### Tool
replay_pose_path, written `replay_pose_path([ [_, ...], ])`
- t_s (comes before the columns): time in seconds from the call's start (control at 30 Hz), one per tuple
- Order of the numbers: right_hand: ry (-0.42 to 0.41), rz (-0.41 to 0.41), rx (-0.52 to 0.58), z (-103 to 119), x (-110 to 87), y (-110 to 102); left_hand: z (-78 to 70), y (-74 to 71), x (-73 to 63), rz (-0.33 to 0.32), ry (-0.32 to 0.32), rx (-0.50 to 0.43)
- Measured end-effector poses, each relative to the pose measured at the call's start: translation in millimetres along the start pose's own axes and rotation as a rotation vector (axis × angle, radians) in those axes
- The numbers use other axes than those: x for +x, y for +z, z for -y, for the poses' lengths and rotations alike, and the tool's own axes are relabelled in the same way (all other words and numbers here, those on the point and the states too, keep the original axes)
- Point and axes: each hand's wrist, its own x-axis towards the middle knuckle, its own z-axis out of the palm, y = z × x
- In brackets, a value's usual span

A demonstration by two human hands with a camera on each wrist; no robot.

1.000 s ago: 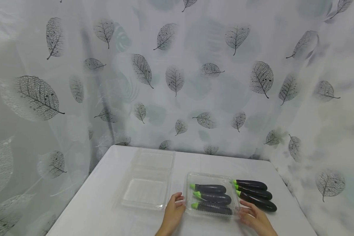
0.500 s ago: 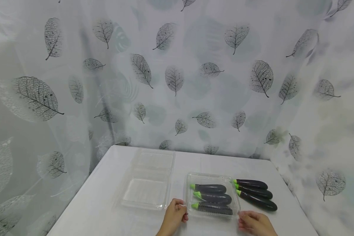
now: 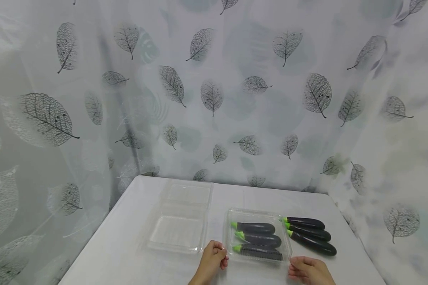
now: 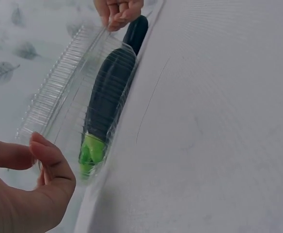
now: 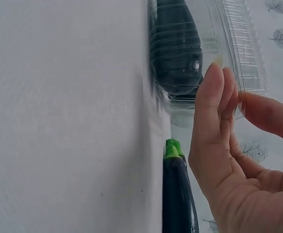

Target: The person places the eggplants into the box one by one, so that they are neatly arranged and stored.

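A clear plastic clamshell container lies on the white table with its lid down over three eggplants. At its near left corner my left hand pinches the rim between thumb and fingers. My right hand does likewise at the near right corner. In the left wrist view, the ridged lid slants above an eggplant with a green cap. From the right wrist view, the thumb and fingers grip the rim's corner flange.
To the right of the container lie three more eggplants, side by side. A second clear clamshell stands opened out at the left. Leaf-printed curtains hang behind and beside the table.
Both hands have come nearer the container's front corners, and their fingers have gone from spread along the sides to pinching the rim. The container and eggplants stay where they were.
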Motion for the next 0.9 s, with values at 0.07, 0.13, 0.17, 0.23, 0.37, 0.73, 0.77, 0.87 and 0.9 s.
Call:
replay_pose_path([
  [0.07, -0.011, -0.003, 0.001, -0.1, -0.9, 0.3, 2.4, 0.1, 1.6, -0.003, -0.005, -0.009],
  [0.13, -0.026, 0.003, 0.003, -0.3, -1.6, -0.3, 4.4, 0.0, 3.3, -0.003, -0.004, -0.012],
  [0.17, -0.032, 0.004, 0.005, -0.4, -1.9, -0.6, 5.3, -0.1, 4.0, -0.004, -0.004, -0.011],
  [0.23, -0.04, -0.002, 0.019, -0.7, -1.5, -1.1, 6.0, 0.1, 4.8, -0.008, -0.002, -0.016],
  [0.37, -0.029, -0.028, 0.045, -1.3, -1.4, -0.6, 6.3, 0.2, 5.8, -0.021, -0.005, -0.02],
  [0.73, -0.052, -0.019, -0.072, -1.3, -0.7, -1.4, 6.5, -5.5, 6.1, 0.005, -0.052, -0.015],
  [0.77, -0.073, -0.025, -0.08, -1.6, -0.3, -1.8, 5.7, -6.0, 5.4, 0.013, -0.055, -0.017],
  [0.87, -0.13, -0.04, -0.089, -3.0, 1.9, -3.5, 1.6, -7.9, 1.3, 0.035, -0.06, -0.013],
  [0.9, -0.145, -0.042, -0.096, -3.4, 2.8, -4.7, 0.3, -8.5, 0.0, 0.041, -0.062, -0.01],
])
